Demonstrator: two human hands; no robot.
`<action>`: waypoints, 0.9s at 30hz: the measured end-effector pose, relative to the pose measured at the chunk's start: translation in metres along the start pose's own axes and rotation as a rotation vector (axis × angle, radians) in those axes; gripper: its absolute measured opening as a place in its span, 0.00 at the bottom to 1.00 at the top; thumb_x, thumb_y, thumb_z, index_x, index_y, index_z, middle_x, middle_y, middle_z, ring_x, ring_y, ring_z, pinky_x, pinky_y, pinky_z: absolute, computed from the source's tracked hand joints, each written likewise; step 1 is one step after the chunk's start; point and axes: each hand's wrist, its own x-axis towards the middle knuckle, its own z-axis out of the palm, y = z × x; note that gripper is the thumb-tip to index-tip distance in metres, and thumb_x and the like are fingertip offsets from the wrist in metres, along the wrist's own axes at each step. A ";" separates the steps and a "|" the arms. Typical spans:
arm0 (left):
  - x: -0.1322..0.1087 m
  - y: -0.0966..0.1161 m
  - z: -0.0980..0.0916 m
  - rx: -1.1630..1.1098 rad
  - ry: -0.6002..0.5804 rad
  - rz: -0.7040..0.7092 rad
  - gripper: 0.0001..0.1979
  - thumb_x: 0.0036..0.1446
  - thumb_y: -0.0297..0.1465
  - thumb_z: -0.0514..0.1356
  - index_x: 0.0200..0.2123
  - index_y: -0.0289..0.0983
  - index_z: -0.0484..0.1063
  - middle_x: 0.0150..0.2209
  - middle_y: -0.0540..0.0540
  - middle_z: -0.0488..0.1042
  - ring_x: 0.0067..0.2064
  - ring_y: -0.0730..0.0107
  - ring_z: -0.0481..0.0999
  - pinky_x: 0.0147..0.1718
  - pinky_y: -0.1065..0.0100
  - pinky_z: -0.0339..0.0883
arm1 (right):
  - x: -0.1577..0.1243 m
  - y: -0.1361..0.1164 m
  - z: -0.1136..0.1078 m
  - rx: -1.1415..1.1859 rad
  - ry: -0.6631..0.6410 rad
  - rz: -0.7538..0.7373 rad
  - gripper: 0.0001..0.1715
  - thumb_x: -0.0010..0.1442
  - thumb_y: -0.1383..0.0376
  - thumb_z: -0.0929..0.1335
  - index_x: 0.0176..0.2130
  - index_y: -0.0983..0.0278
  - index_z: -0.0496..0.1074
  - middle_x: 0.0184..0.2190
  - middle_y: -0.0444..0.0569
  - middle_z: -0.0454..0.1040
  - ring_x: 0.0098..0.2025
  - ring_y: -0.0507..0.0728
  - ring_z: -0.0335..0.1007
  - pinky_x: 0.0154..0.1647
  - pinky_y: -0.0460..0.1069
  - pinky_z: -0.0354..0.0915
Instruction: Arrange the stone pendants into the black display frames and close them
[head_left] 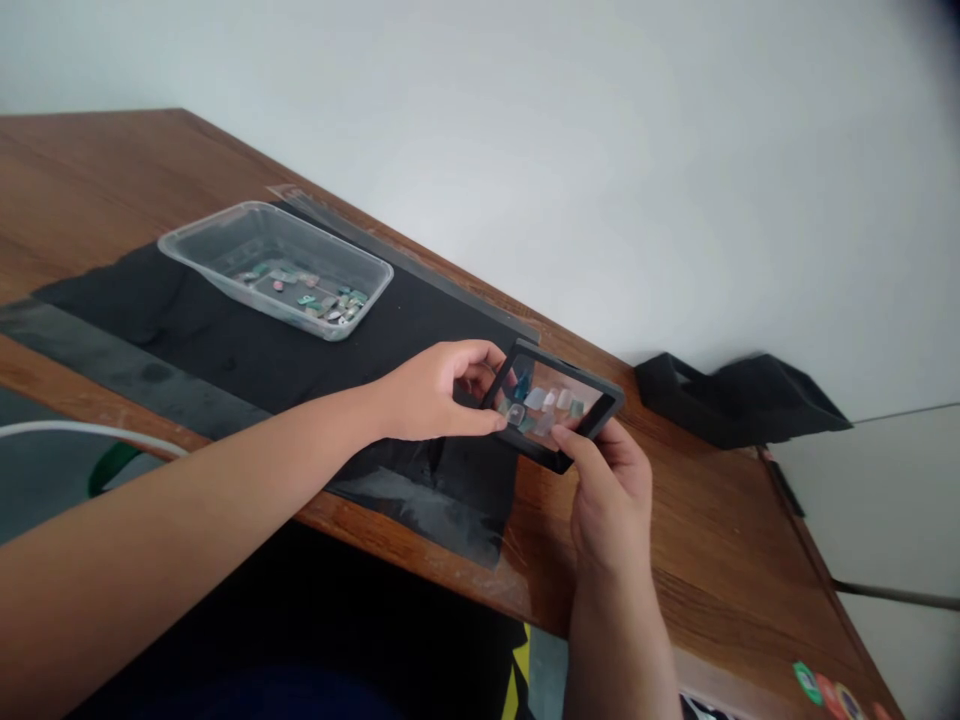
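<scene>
A small black-framed display case [604, 408] with a clear window is held above the wooden table [712, 540], tilted toward me. Several small pale and green pieces show behind its window. My left hand [431, 390] grips the frame's left edge, thumb in front and fingers curled behind. My right hand [609, 490] holds the lower right edge from beneath, thumb pressed on the front rim. Both hands are closed on the case.
A clear plastic tray [225, 222] with several small coloured pieces rests on a black mat [247, 350] at the left. A black foam piece [739, 400] lies at the table's far right by the white wall. Round stickers [825, 690] sit at the near right corner.
</scene>
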 end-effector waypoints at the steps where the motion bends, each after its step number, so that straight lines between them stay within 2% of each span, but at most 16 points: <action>1: 0.000 0.000 0.000 0.001 0.001 0.004 0.15 0.51 0.28 0.69 0.42 0.37 0.70 0.35 0.49 0.76 0.38 0.68 0.74 0.41 0.64 0.64 | 0.000 0.000 0.000 0.001 0.005 0.002 0.02 0.53 0.66 0.75 0.30 0.60 0.78 0.29 0.42 0.77 0.33 0.54 0.70 0.39 0.50 0.66; 6: 0.001 0.002 0.000 0.019 0.019 0.004 0.11 0.53 0.31 0.68 0.38 0.36 0.71 0.34 0.49 0.75 0.37 0.68 0.74 0.41 0.64 0.65 | -0.001 0.001 -0.002 -0.009 -0.046 0.065 0.03 0.55 0.64 0.75 0.31 0.60 0.79 0.28 0.43 0.77 0.32 0.54 0.70 0.38 0.50 0.66; 10: 0.001 0.003 0.000 0.022 0.051 0.017 0.12 0.55 0.32 0.67 0.40 0.36 0.71 0.35 0.49 0.76 0.37 0.69 0.74 0.41 0.65 0.65 | -0.001 0.005 -0.004 -0.054 -0.126 0.112 0.06 0.56 0.61 0.75 0.33 0.61 0.80 0.31 0.45 0.79 0.36 0.56 0.72 0.43 0.51 0.66; 18: 0.002 0.002 -0.001 0.025 0.064 -0.018 0.15 0.54 0.33 0.68 0.43 0.35 0.73 0.36 0.48 0.77 0.37 0.69 0.74 0.39 0.65 0.64 | -0.003 0.001 -0.004 -0.085 -0.226 0.034 0.10 0.56 0.63 0.76 0.28 0.62 0.74 0.31 0.44 0.76 0.39 0.56 0.71 0.47 0.52 0.65; 23: 0.002 -0.001 -0.001 0.003 0.057 -0.002 0.13 0.55 0.33 0.69 0.42 0.35 0.73 0.36 0.47 0.77 0.37 0.69 0.75 0.37 0.66 0.64 | -0.003 -0.003 -0.003 -0.096 -0.245 0.009 0.09 0.57 0.64 0.76 0.28 0.62 0.74 0.31 0.44 0.76 0.39 0.56 0.71 0.48 0.53 0.65; 27: 0.002 -0.002 0.000 -0.001 0.053 0.003 0.14 0.54 0.32 0.69 0.42 0.35 0.73 0.35 0.48 0.77 0.36 0.69 0.75 0.37 0.66 0.64 | -0.003 -0.002 -0.003 -0.074 -0.207 0.019 0.08 0.55 0.65 0.77 0.28 0.61 0.76 0.31 0.44 0.76 0.40 0.56 0.72 0.49 0.54 0.65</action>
